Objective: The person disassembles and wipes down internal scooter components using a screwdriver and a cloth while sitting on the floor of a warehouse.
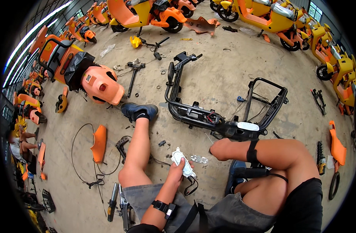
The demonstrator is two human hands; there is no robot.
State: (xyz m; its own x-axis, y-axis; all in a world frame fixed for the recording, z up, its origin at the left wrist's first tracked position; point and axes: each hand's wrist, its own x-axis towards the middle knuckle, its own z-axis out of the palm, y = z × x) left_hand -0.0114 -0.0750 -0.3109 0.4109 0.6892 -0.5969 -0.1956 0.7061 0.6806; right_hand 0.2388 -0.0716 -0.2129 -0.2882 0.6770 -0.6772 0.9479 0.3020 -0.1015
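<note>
My left hand point(177, 171) is closed around a pale oval lamp housing point(182, 160), which has mounting tabs and a dark cable point(191, 185) hanging below. On the floor just right of it lies a flat oval plate point(199, 159), silvery and dotted, like an LED board. My right hand point(221, 150) is closed in a fist near the black scooter frame point(240, 131). A thin metal shaft point(208, 137) sticks out of that fist, like a screwdriver's; its handle is hidden in the fingers. A white oval piece point(248, 126) rests on the frame.
An orange scooter body point(102, 83) lies at the left. Around my legs are an orange panel point(99, 143), a looped cable point(74, 155), shock absorbers point(113, 202) and a fork part point(134, 75). Scooters point(147, 13) stand at the back and right. Another person point(21, 147) sits far left.
</note>
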